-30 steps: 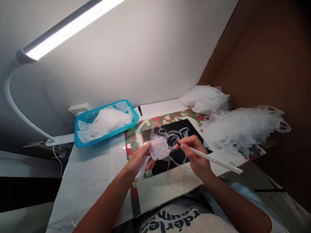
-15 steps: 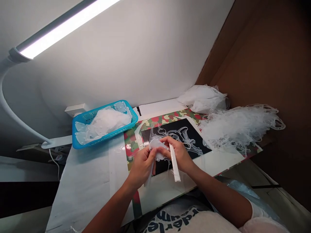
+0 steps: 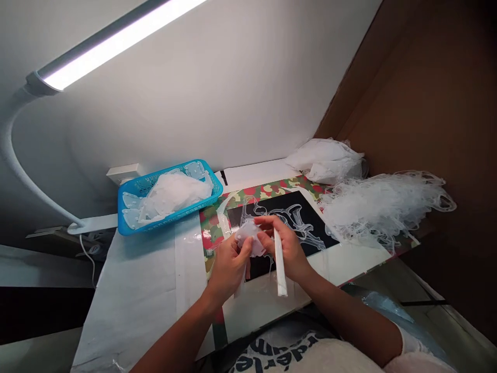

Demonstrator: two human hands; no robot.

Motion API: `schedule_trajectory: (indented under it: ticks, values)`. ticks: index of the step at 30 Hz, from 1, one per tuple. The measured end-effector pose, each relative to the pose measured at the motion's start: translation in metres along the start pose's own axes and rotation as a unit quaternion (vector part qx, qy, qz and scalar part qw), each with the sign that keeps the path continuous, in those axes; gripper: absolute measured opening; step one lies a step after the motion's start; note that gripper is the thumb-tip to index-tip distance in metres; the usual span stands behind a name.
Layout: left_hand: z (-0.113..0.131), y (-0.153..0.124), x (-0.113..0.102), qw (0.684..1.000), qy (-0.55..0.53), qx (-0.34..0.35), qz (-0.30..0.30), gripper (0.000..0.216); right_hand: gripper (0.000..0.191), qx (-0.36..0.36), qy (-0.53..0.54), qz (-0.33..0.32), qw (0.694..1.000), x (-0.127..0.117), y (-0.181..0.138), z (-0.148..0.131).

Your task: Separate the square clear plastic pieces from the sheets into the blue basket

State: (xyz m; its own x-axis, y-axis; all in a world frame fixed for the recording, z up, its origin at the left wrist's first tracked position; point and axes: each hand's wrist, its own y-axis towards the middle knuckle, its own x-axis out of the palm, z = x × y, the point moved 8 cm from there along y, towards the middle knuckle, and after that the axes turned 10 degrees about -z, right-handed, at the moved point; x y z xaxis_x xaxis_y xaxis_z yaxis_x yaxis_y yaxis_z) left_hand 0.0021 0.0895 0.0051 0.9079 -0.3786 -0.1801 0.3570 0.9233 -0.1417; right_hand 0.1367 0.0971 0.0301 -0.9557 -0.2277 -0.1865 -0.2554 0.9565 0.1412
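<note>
Left hand [image 3: 227,263] curled, thumb flat on a translucent plate [image 3: 247,230], fingers tucked behind it. Right hand [image 3: 287,249] loosely curled: white stick [image 3: 280,267] lodged in the fingers, thumb bearing on the plate's right edge, or very near it; can't tell which. Key relation: plate sits between my two hands, off the left fingertips, with the right hand just beside it and equally close. Stick's long axis runs down toward my body, its blunt end at my side; the other end is hidden in my grip. Plate itself: frosted, thin, squarish, no obvious long axis, partly covered by thumbs, looks tilted. It's held above a black sheet [image 3: 258,268] with clear looping strips [image 3: 298,220] on it. Further out: tangled clear strands [image 3: 388,207] to the right, white plastic bag [image 3: 330,159] behind, blue basket [image 3: 120,218] of pale pieces off left.
</note>
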Motion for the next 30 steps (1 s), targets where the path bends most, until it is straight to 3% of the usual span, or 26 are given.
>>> schedule_trajectory:
  ticks: [3,7,13,17,21,25,30]
  values:
    - [0.001,-0.001,-0.001,1.0,-0.004,0.006,0.006,0.037,0.029,0.033,0.058,-0.041,0.997,0.016,-0.001,0.007]
    - [0.009,-0.001,0.0,0.998,0.038,0.039,0.008,0.033,0.03,0.083,0.186,-0.036,0.978,0.035,0.001,0.021]
    - [0.019,-0.005,0.006,0.993,0.098,0.07,0.006,0.03,0.04,0.107,0.263,-0.05,0.958,0.045,0.012,0.021]
    - [0.014,-0.005,0.006,0.996,0.079,0.04,0.016,0.031,0.042,0.095,0.222,0.032,0.97,0.022,0.014,0.025]
    - [0.01,-0.004,0.001,0.997,0.069,0.029,0.032,0.039,0.033,0.022,0.053,0.104,0.993,-0.003,0.0,0.016]
    - [0.008,-0.003,0.001,0.995,0.079,0.038,0.047,0.035,0.031,0.021,0.014,0.037,0.999,0.01,-0.009,0.016]
    - [0.008,-0.002,0.009,0.995,0.073,0.072,0.018,0.032,0.04,0.066,0.171,-0.012,0.983,0.031,-0.003,0.023]
